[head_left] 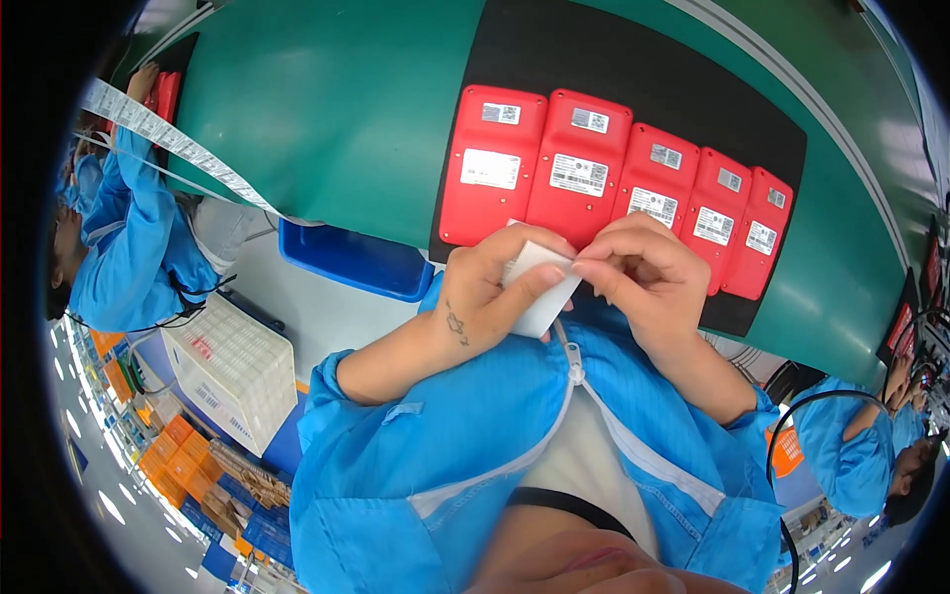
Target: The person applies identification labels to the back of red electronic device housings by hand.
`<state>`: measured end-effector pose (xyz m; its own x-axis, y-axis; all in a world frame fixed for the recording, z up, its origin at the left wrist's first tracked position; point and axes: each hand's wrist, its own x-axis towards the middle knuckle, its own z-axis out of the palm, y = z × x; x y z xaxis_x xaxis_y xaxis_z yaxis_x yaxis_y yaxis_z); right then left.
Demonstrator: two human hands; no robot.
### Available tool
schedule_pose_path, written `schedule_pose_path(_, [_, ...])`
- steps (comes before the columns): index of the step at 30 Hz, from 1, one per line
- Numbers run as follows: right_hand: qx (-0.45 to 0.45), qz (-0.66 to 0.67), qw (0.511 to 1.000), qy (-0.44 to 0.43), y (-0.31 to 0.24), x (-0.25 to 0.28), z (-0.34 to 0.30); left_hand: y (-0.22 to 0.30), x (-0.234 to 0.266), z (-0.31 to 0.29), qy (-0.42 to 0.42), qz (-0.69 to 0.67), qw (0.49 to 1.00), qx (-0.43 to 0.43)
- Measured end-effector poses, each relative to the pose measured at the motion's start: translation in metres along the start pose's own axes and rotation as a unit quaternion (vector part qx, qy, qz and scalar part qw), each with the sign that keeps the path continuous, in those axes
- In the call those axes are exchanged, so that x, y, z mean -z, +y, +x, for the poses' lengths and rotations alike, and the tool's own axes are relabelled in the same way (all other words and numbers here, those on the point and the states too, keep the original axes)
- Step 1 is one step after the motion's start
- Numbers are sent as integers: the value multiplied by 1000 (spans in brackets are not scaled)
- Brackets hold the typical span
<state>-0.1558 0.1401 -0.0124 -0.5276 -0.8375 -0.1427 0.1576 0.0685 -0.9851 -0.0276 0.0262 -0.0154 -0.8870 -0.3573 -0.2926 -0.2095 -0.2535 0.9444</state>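
Observation:
A small white piece of label paper [542, 289] is pinched between the thumb and fingers of my left hand [485, 287], close to my chest. The thumb and forefinger of my right hand [648, 269] are pressed together at the paper's right corner. Just beyond my hands several red devices lie side by side, backs up, the leftmost red device [475, 216] nearest my left hand. Each carries a small grey label near its far end and a larger white label [490, 169] in its middle. My right hand covers part of the middle device's near end.
The devices rest on a black mat [554, 45] on a green table [327, 99]. A long label strip [178, 134] hangs at left. Below the table edge are a blue bin [351, 262] and a white crate [233, 366]. Co-workers in blue sit at both sides.

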Motion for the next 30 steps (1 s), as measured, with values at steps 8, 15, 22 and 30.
schedule_pose_path(8, [-36,-103,979,173,-14,46,17,-10,-10,1,-44,127,989,-69])
schedule_pose_path(15, [-122,-151,972,136,-12,48,20,-4,-15,11,-52,145,983,-104])
schedule_pose_path(22, [-114,-180,968,134,-11,48,18,1,-14,9,-72,-18,997,31])
schedule_pose_path(30, [-25,-372,924,91,-13,49,21,-1,-22,10,-40,31,999,2])
